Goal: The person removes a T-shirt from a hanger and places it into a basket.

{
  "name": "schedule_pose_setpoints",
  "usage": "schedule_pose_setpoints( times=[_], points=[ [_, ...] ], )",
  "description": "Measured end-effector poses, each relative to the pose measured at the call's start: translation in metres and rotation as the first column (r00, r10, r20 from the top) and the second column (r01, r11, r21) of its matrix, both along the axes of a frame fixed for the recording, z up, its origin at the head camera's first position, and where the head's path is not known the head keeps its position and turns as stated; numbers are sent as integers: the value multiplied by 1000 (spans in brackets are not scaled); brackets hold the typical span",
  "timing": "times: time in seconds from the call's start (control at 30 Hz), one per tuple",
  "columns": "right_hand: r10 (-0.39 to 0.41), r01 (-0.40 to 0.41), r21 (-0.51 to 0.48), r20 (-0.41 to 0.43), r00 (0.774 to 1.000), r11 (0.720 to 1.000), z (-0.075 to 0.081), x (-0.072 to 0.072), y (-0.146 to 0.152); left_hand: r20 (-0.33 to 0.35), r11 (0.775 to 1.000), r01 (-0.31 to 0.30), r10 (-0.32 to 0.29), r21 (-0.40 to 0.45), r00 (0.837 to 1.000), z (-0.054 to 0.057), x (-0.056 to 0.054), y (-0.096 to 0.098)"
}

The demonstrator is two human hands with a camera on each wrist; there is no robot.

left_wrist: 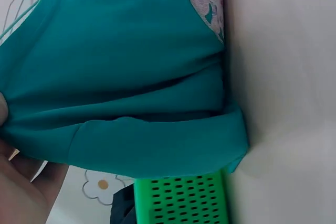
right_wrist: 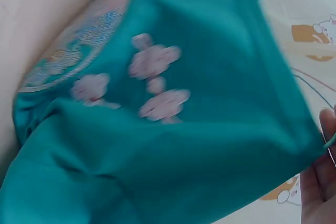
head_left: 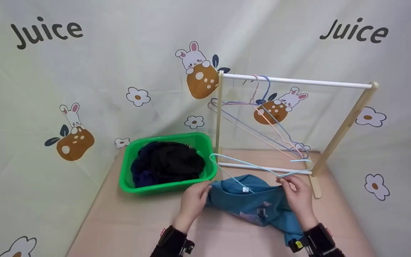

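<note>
A teal shirt with a printed, appliquéd front hangs between both hands, its neck opening facing up. My left hand pinches the left side of the neckline; in the left wrist view its fingers show at the edge of the cloth. My right hand pinches the right side of the neckline together with a light blue hanger, just below its hook. One end of the hanger sticks out to the left above the shirt, and its lower bar runs into the neck opening. The hanger's other end is hidden.
A green basket holding dark clothes stands at the left. Behind the shirt is a wooden rack with a white rail, where a pink hanger and a blue hanger hang. A printed curtain backs the table.
</note>
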State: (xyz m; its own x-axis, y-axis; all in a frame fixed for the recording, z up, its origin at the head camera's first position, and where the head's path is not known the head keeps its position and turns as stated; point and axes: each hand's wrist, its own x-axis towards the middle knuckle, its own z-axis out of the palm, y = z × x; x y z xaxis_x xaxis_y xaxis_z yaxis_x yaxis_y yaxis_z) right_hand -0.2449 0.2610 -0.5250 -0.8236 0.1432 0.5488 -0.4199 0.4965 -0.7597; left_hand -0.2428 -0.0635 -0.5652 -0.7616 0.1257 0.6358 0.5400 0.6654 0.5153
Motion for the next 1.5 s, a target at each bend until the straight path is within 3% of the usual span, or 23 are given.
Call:
schedule_pose_setpoints(
  times=[0.1,0.23,0.3,0.43,0.6,0.83,0.9,1.13,1.33,1.5],
  points=[
    [-17,19,-37,56,998,999,16,8,-10,89,999,21,-18,-31,996,-9,0,5],
    [11,1,-123,97,995,992,19,7,-11,218,996,58,-40,-74,975,-21,3,12],
    [37,-20,-181,93,995,983,13,2,-8,271,992,77,-47,-104,961,-26,5,15],
    [57,-37,-248,74,996,968,14,-1,-8,321,984,93,-40,-151,946,-34,7,18],
    [51,-50,-255,-2,999,966,25,-1,-4,362,978,87,-13,-188,932,-40,8,20],
    [-5,-7,-282,-41,999,960,48,3,12,494,957,123,24,-262,869,-53,11,24],
    [-30,17,-284,-40,999,959,52,3,17,508,950,125,39,-286,860,-56,11,25],
    [-119,82,-260,-129,984,962,63,3,36,508,925,121,85,-359,857,-65,9,32],
    [-187,139,-263,-169,968,955,71,4,54,529,908,114,129,-403,838,-77,6,35],
    [-231,168,-306,-183,956,937,75,2,67,556,912,112,140,-395,819,-84,4,38]
  ],
)
